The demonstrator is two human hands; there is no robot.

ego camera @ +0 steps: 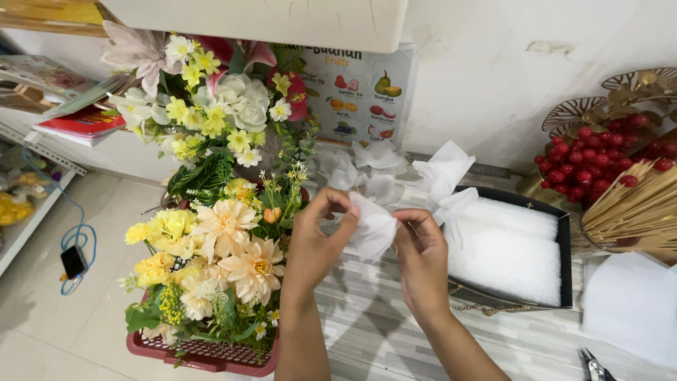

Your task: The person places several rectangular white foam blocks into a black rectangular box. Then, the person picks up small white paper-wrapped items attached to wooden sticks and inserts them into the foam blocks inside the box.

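The person is holding a small piece of white tissue [372,233] between both hands, above the grey streaked table [381,331]. The tissue is hanging with its long axis running from upper left, by the left thumb, down and to the right, its loose lower corner pointing toward the table.

The left hand [314,247] is pinching the upper edge of the tissue, thumb and forefinger closed narrowly on it, the other fingers curled in. The right hand [422,257] is gripping the right side of the tissue, its fingers bent close together around the fold; exactly which fingertips are touching cannot be told.

Just beside the left hand, a red basket [204,355] is carrying yellow, cream and peach flowers [218,247]. To the right, a black box [564,247] is holding white foam [504,254], with more tissue [443,173] sticking up at its back corner. Behind it, red berries [589,159] and a bundle of wooden sticks [631,208] are standing near the wall.
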